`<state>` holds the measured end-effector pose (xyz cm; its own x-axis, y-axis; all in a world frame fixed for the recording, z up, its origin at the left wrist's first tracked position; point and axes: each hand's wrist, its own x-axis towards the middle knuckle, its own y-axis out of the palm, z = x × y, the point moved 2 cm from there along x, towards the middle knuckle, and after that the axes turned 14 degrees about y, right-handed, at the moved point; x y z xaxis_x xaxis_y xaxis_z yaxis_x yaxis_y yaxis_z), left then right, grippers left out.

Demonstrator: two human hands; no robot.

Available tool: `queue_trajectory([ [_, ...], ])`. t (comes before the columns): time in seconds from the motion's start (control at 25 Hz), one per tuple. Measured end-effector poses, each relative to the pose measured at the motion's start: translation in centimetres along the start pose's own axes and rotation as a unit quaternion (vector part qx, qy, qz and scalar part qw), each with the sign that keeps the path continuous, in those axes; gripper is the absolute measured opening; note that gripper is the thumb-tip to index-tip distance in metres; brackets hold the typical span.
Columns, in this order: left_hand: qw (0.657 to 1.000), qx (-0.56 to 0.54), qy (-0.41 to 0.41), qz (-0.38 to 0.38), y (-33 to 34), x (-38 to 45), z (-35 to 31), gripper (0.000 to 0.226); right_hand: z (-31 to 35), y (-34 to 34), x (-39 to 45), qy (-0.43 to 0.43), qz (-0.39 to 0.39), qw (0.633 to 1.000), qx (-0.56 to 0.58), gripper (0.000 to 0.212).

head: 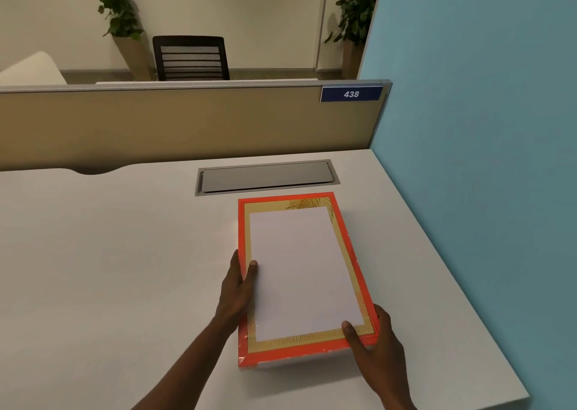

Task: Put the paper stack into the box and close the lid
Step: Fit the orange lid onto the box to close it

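A flat red box (290,355) with a gold, leaf-patterned face lies on the white desk (109,253), right of centre. A white paper stack (303,269) rests flat on that gold face, framed by the red rim. I cannot tell whether the gold face is the lid's top or the box's inside. My left hand (235,291) grips the box's left edge, thumb on the paper. My right hand (377,347) holds the near right corner, thumb on the paper's corner. The box's near end looks slightly raised off the desk.
A grey cable hatch (265,177) is set into the desk just beyond the box. A tan partition (187,122) closes the far side and a blue wall (484,159) the right. The desk's right edge runs close to the box. A black chair (190,58) stands behind the partition.
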<state>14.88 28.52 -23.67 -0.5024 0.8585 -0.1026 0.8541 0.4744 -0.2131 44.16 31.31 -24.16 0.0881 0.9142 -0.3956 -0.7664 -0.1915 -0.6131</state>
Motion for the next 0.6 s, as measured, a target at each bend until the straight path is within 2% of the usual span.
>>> queue_trajectory([
  [0.2, 1.0, 0.001, 0.002, -0.005, 0.1, -0.2, 0.8, 0.072, -0.4, 0.6, 0.4, -0.008, -0.005, 1.0, -0.029, 0.086],
  [0.4, 1.0, -0.004, 0.003, -0.018, 0.3, 0.4, 1.1, 0.083, -0.2, 0.8, 1.5, -0.021, -0.003, 0.998, -0.051, 0.083],
  [0.6, 1.0, -0.001, -0.019, -0.009, 0.7, 1.1, 1.6, 0.09, 0.4, 1.0, 3.2, -0.053, 0.028, 0.992, -0.109, 0.089],
])
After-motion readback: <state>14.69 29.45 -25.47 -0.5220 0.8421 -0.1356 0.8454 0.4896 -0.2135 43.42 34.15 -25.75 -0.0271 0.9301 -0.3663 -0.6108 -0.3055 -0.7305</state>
